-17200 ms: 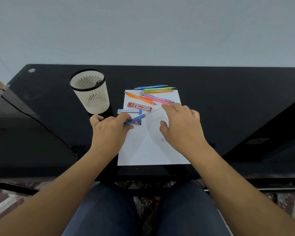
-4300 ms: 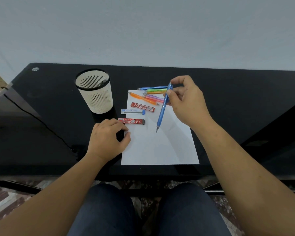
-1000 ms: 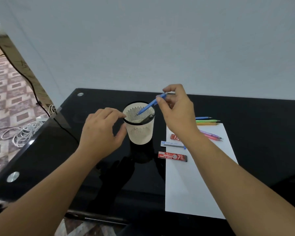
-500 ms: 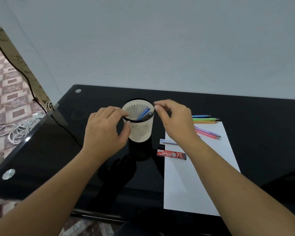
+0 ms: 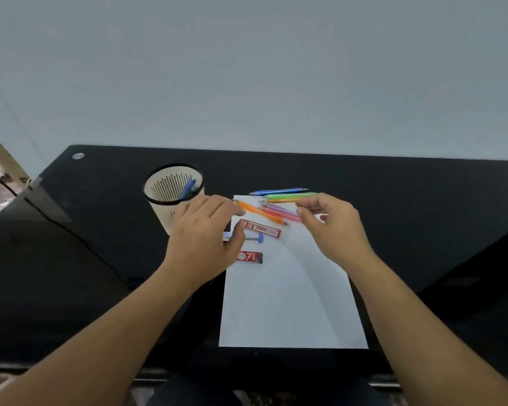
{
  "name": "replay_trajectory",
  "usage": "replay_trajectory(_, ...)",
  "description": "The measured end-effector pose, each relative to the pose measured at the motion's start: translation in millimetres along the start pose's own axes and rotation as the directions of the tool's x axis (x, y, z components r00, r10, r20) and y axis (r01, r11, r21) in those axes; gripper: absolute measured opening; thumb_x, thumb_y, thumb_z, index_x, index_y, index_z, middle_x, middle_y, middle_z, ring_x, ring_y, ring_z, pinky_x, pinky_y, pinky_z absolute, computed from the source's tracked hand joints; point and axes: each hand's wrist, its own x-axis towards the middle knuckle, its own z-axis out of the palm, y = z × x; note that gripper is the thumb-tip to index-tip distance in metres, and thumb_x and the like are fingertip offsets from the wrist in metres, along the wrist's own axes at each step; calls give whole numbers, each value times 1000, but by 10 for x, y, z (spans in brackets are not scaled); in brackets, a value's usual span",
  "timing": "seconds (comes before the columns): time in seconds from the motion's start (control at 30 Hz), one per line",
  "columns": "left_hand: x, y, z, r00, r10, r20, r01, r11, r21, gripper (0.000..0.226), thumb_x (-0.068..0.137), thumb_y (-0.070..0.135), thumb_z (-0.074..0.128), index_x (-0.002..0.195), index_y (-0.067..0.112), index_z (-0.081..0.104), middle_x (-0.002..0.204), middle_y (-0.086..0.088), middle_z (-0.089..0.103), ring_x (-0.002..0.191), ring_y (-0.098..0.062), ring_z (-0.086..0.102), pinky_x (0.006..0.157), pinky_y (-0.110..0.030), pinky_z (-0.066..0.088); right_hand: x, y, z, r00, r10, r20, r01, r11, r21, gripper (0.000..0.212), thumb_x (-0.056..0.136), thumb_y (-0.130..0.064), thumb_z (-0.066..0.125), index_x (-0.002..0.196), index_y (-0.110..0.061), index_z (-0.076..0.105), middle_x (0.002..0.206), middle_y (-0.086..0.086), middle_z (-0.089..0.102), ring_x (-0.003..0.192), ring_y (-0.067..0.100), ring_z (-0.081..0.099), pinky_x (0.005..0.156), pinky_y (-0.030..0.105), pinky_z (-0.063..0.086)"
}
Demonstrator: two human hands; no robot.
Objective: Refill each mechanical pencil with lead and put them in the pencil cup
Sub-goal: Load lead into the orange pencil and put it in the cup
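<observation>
Office nook: glass desk (image 5: 393, 200), pencil cup (image 5: 159, 213).

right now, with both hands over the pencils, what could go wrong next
The right hand is at a tight bunch of pencils; lifting the green pencil could nudge the blue pencil beside it and send it rolling. The left hand hovers close to the pencil cup, so a careless sweep might tip it.

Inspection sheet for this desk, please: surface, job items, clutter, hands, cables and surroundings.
Surface: black glass desk, white sheet on it.
Job's things: pencil cup holds one blue pencil; loose pencils lie at the sheet's far end; three lead cases beside them.
Clutter: nothing seen.
Hands: left hand hovers relaxed over the lead cases; right hand curled at the loose pencils, grip unclear.
Cables: black cable crosses the desk's left.
Surroundings: plain grey wall.
</observation>
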Motion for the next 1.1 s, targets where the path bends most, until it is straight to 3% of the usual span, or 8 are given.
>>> replay_trajectory(0.2,-21,96,321,990,-56,129,58,998,-13,16,84,28,65,97,21,67,96,6,67,90,-13,59,77,-32,48,32,293,-33,997,31,71,-29,999,-27,16,89,-29,64,105,-29,67,100,-15,63,90,-1,57,66,8,38)
replay_trajectory(0.53,95,-83,587,970,-159,182,160,987,10,20,81,28,70,100,23,67,99,7,66,91,-11,58,76,-29,50,422,320,334,980,-72,185,106,978,-181,19,92,-25,60,111,-24,65,102,-14,60,85,0,54,61,0,37)
replay_trajectory(0.73,47,-135,668,962,-163,217,164,986,15,19,81,29,70,98,24,67,97,9,66,90,-9,57,76,-26,48,511,315,474,967,-113,229,176,944,-279,22,91,-29,61,111,-22,65,109,-4,66,93,8,60,83,21,51)
replay_trajectory(1.1,-29,-124,598,952,-204,227,211,977,-10,19,83,30,68,100,23,67,94,10,64,86,-7,55,75,-27,51,384,231,429,973,-103,207,166,934,-316,16,92,-32,58,105,-24,54,110,-2,64,94,10,59,79,22,53)
